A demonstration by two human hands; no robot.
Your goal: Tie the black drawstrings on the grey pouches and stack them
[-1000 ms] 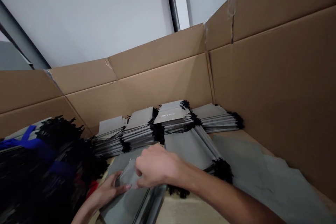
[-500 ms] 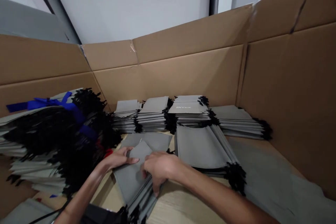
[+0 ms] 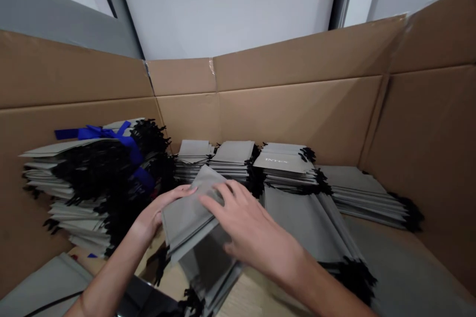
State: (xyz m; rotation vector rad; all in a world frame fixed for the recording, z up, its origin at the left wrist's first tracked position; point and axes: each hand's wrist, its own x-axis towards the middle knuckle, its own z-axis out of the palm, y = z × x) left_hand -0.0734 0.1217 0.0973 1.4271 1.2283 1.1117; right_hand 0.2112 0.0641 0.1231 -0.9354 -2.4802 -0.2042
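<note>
Several grey flat fabric pouches (image 3: 186, 220) with black cords are lifted and tilted in my left hand (image 3: 159, 208), its thumb on top and the other fingers hidden beneath. Over their right edge spreads my right hand (image 3: 249, 225), fingers apart; whether its fingertips touch the top pouch I cannot tell. Below them lies a small pile of similar grey pouches (image 3: 213, 260), cord ends toward me, on a light wooden surface (image 3: 241, 299). To the right of my right hand leans a thicker stack of grey pouches (image 3: 297, 220).
Neat pouch stacks line the back, one topped by a pouch with white lettering (image 3: 280, 162). At left rises a tall pile with black cords and a blue ribbon (image 3: 130, 143). Cardboard walls (image 3: 290, 109) surround the back and sides. A grey sheet (image 3: 412, 267) lies at right.
My left hand has raised the upper pouches off the pile beneath. My right hand has loosened from the pile's side and opened above them. The view has shifted left.
</note>
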